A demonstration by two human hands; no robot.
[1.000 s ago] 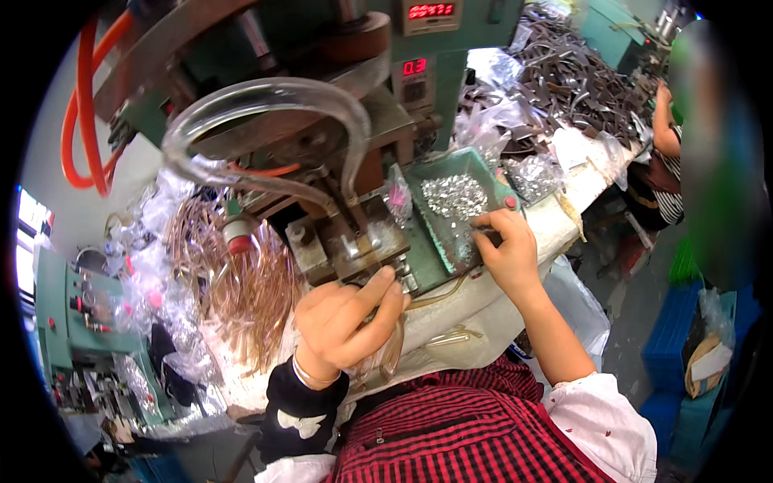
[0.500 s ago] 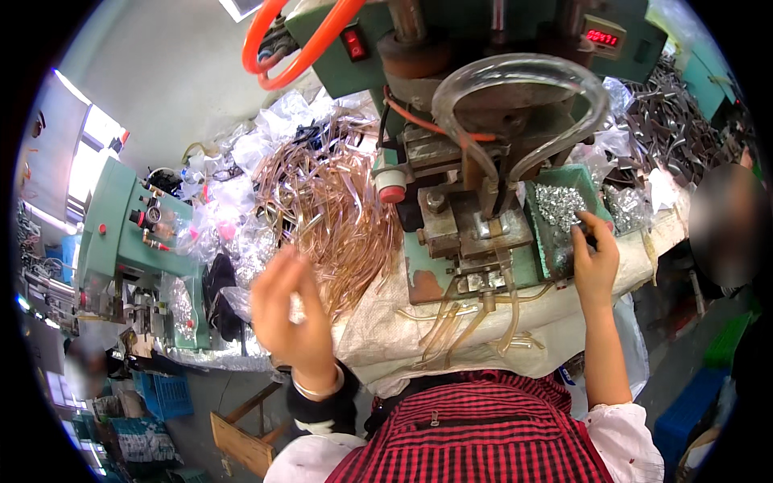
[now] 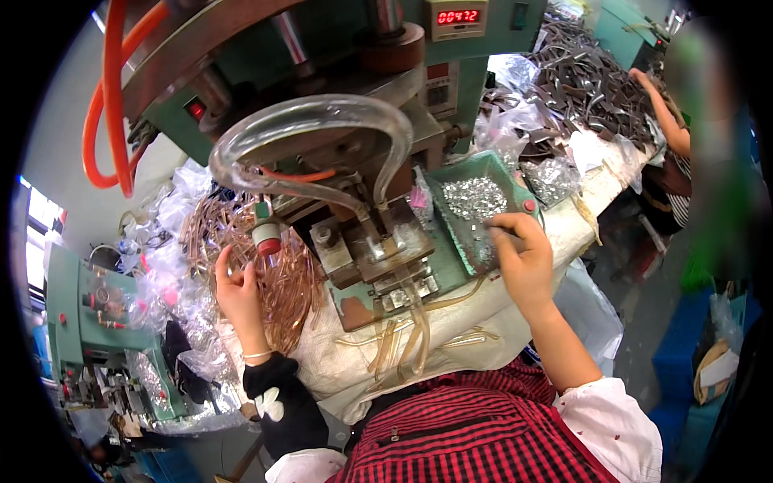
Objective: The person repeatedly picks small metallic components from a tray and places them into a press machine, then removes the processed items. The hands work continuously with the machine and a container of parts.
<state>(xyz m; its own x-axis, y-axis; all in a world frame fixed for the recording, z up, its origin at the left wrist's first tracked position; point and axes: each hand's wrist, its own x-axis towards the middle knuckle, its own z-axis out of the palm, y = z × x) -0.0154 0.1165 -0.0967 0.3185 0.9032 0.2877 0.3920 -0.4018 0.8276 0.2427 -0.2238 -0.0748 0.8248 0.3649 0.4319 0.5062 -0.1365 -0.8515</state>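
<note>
My left hand (image 3: 239, 299) is raised beside the press's red push button (image 3: 268, 241), over the edge of a heap of amber translucent strips (image 3: 282, 286). Its fingers are apart, with nothing visible in them. Over the near end of a green tray (image 3: 455, 233), my right hand (image 3: 527, 266) has thumb and forefinger pinched together; whatever is between them is too small to make out. Small silvery metal pieces (image 3: 475, 197) lie in the tray. Between my hands is the metal die of the press (image 3: 378, 253), with a clear strip (image 3: 415, 302) hanging from its front.
Several clear strips (image 3: 386, 342) lie on white woven cloth (image 3: 322, 370) before the press. A clear hose (image 3: 314, 105) loops above the die. Dark strips (image 3: 580, 80) are heaped at the back right, near another person's arm (image 3: 664, 113). Another green machine (image 3: 97, 298) stands left.
The view has swung to the right. My left hand has moved forward to the amber strips near the red button. My right hand stays at the tray, fingertips now pinched over its near end.
</note>
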